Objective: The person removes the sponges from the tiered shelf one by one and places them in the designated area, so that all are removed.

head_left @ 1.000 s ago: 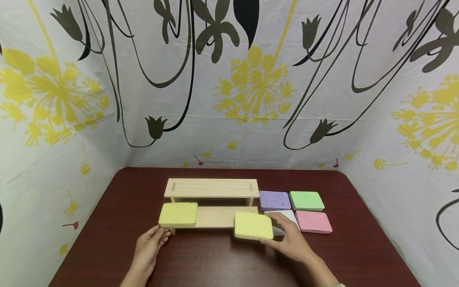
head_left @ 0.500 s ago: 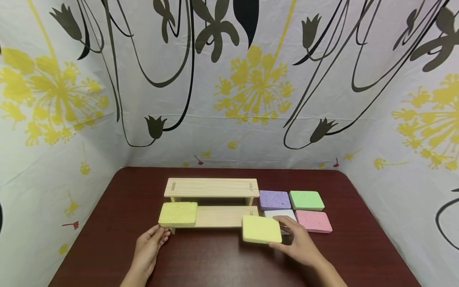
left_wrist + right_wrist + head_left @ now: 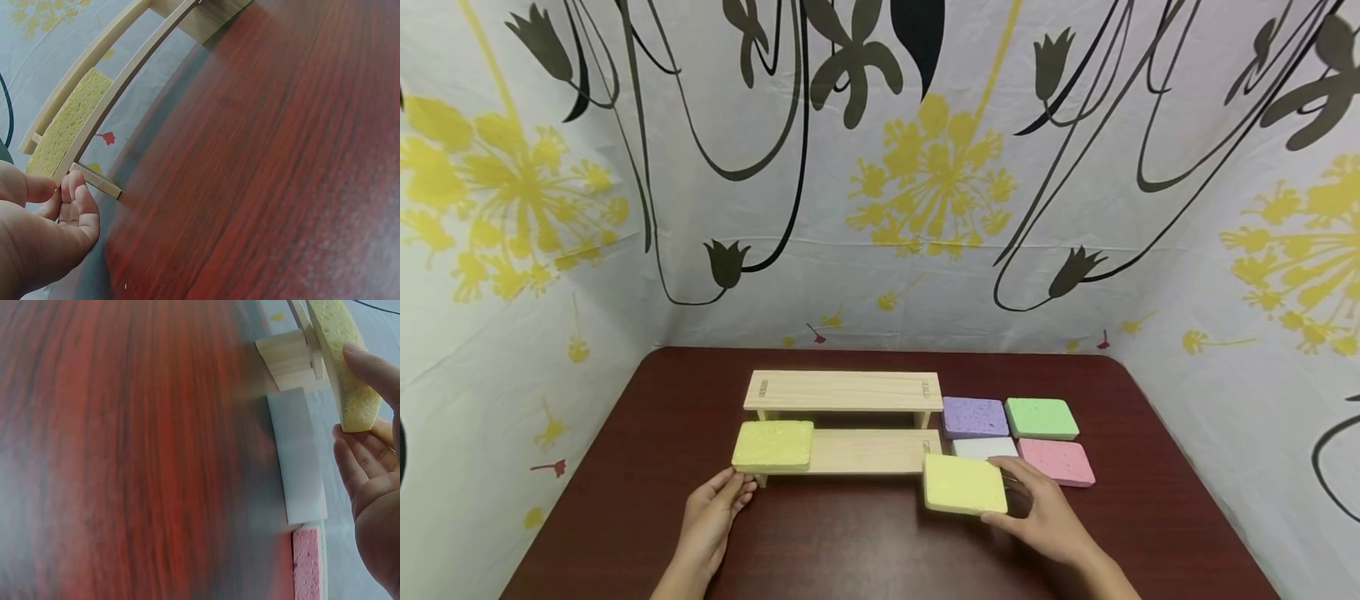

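A two-step wooden rack (image 3: 865,451) stands on the dark red-brown table. One yellow sponge (image 3: 772,446) lies flat on the left end of its lower step; its porous side shows in the left wrist view. My left hand (image 3: 713,515) pinches the rack's front left corner, just below that sponge, with thumb and fingers. Another yellow sponge (image 3: 964,484) is in my right hand (image 3: 1043,515), gripped by its right edge between thumb and fingers. It is held above the table, in front of the lower step's right end, and partly covers a white block (image 3: 986,448).
Right of the rack, a purple sponge (image 3: 975,417) and a green sponge (image 3: 1041,418) lie behind the white block and a pink sponge (image 3: 1057,462). A flower-patterned cloth (image 3: 850,317) hangs around the back and sides of the table (image 3: 820,550).
My right hand has carried its yellow sponge rightward and a little toward me, away from the lower step. The left hand stays at the rack's corner.
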The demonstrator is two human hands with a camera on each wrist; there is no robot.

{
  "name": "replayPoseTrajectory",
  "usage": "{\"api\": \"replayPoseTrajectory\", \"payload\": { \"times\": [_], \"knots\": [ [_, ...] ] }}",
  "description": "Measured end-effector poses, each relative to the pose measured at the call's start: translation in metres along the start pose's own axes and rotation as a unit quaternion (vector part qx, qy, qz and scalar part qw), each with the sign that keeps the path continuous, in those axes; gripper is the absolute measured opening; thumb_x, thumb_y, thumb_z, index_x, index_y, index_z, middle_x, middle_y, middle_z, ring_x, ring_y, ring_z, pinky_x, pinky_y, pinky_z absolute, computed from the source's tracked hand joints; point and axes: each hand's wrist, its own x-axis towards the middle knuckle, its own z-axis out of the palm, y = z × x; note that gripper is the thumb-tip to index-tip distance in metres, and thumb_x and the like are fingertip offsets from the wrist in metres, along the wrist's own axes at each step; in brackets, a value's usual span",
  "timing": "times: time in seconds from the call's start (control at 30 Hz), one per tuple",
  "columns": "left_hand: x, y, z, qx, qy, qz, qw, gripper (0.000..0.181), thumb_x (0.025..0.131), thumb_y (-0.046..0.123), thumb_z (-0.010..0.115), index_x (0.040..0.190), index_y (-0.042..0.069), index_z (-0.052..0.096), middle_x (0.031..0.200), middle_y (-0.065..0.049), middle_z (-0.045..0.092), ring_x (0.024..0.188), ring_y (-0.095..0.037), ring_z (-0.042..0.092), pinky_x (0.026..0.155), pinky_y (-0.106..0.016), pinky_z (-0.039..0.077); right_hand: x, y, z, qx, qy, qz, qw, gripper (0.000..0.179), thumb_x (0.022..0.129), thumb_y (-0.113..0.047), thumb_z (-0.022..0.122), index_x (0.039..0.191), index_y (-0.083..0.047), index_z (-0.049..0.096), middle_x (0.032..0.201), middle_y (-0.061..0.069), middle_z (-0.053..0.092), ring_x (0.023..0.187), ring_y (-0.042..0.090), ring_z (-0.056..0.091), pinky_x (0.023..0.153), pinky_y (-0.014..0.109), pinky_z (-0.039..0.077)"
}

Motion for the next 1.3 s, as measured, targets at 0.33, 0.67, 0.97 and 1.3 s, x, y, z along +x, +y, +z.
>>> {"api": "replayPoseTrajectory", "payload": {
  "times": [0.33,0.67,0.97,1.3],
  "knots": [
    [0.000,0.001,0.001,0.001,0.002,-0.001,1.0000,0.045,0.108,0.008,0.047,0.143,-0.018,0.037,0.099,-0.003,0.068,0.089,-0.005,0.064,0.081,-0.020,0.055,-0.012,0.004,-0.012,0.000,-0.003,0.032,0.9995,0.068,0.074,-0.016,0.093,0.131,-0.001,0.060,0.126,0.007,0.062,0.119,0.003,0.057,0.096,0.015,0.049],
    [0.001,0.000,0.001,-0.008,-0.001,0.004,1.0000,0.046,0.108,0.009,0.047,0.143,-0.020,0.036,0.098,-0.002,0.068,0.088,-0.005,0.064,0.080,-0.020,0.055,-0.026,0.011,-0.025,-0.003,0.000,0.040,0.9992,0.068,0.074,-0.016,0.093,0.132,-0.003,0.060,0.125,0.008,0.062,0.115,0.005,0.060,0.095,0.012,0.047],
    [0.000,0.000,0.002,-0.005,0.004,0.003,1.0000,0.043,0.108,0.008,0.047,0.141,-0.018,0.039,0.097,-0.003,0.068,0.088,-0.006,0.065,0.080,-0.020,0.055,-0.034,0.016,-0.027,-0.008,-0.011,0.045,0.9989,0.070,0.074,-0.020,0.093,0.133,-0.002,0.060,0.124,0.008,0.063,0.115,0.003,0.060,0.093,0.012,0.049],
    [-0.001,0.000,0.001,-0.008,0.005,0.008,0.9999,0.043,0.108,0.008,0.047,0.140,-0.019,0.040,0.097,-0.004,0.068,0.088,-0.007,0.065,0.080,-0.020,0.055,-0.040,0.013,-0.036,0.030,-0.023,0.054,0.9978,0.068,0.076,-0.014,0.091,0.134,-0.001,0.059,0.128,0.014,0.063,0.116,0.002,0.060,0.094,0.012,0.048]
  ]
}}
